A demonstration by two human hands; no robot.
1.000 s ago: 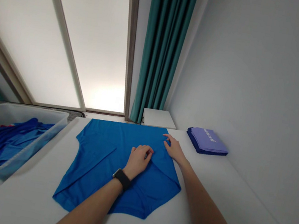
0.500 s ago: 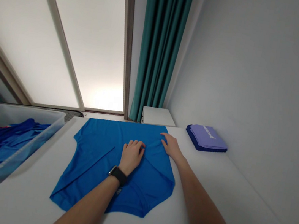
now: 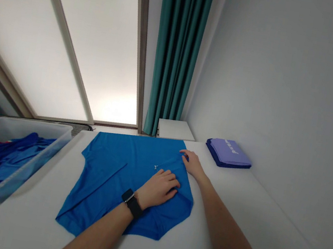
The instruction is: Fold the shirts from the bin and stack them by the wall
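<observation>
A blue T-shirt (image 3: 112,153) lies spread on the white table, its sleeve parts folded inward and a small white logo showing near the middle. My left hand (image 3: 160,188), with a black watch on the wrist, rests palm down on the right half of the shirt. Its fingers are loosely bent and point to the right. At the shirt's far right edge is my right hand (image 3: 192,164), fingers apart and fingertips touching the fabric. No cloth shows gripped in either hand.
To the left stands a clear plastic bin (image 3: 66,134) holding crumpled blue garments (image 3: 2,160). Folded purple and navy clothes (image 3: 229,152) are stacked at the right by the wall. Behind the table are a white cabinet (image 3: 175,129) and a green curtain (image 3: 178,58).
My left hand has slid right and slightly nearer across the shirt, uncovering the white logo. My right hand stays at the edge, its fingers slightly more bent.
</observation>
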